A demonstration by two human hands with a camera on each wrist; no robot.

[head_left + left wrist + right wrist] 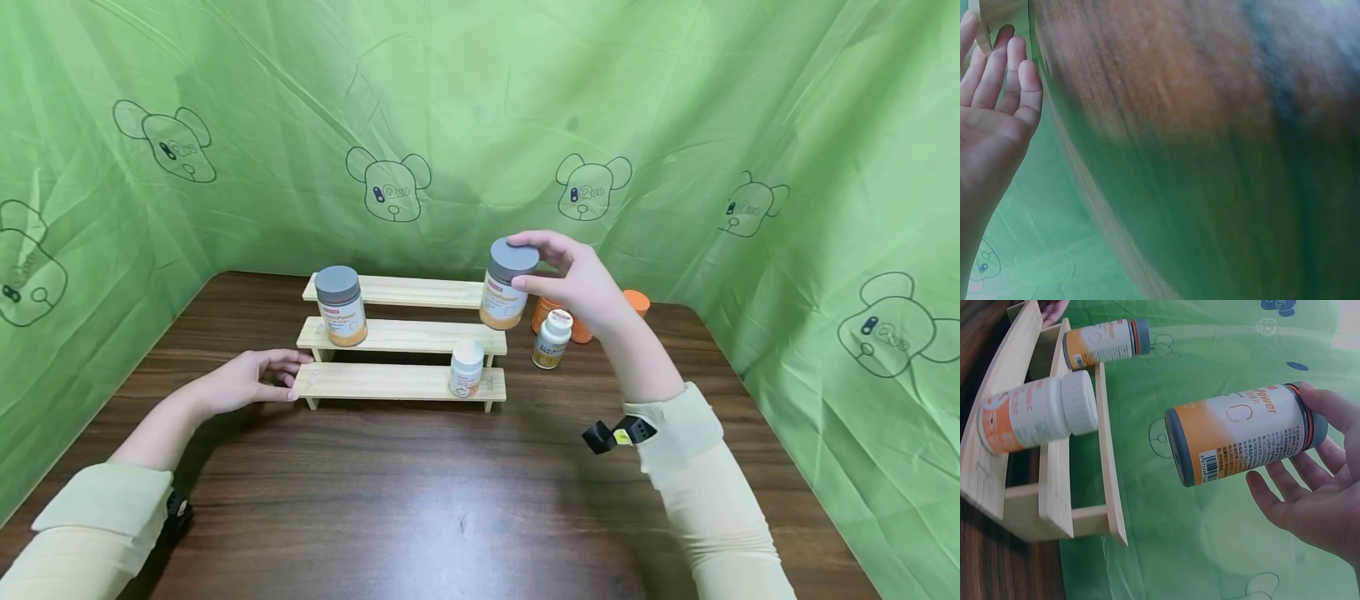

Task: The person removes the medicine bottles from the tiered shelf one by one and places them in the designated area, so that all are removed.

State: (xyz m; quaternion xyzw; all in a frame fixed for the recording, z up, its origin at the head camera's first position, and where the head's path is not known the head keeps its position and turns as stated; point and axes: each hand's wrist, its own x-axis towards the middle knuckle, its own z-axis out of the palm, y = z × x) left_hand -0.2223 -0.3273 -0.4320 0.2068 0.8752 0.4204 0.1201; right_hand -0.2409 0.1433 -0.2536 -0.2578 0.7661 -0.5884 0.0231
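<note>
My right hand (573,279) grips a supplement jar (501,302) by its grey lid, thumb on one side and fingers on the other. In the right wrist view the jar (1241,434), with a white and orange label, is clear of the rack. My left hand (243,382) holds the left end of the lowest step of a three-tier wooden rack (375,381). A similar grey-lidded jar (342,321) stands at the left of the middle step. On the lowest step's right end is a small white bottle (467,371).
Right of the rack, a white-capped bottle with a gold label (552,340) stands on the dark wooden table (420,483). Orange containers (581,331) stand behind it, partly hidden by my right hand and arm. A green curtain (480,108) surrounds the table's back and sides.
</note>
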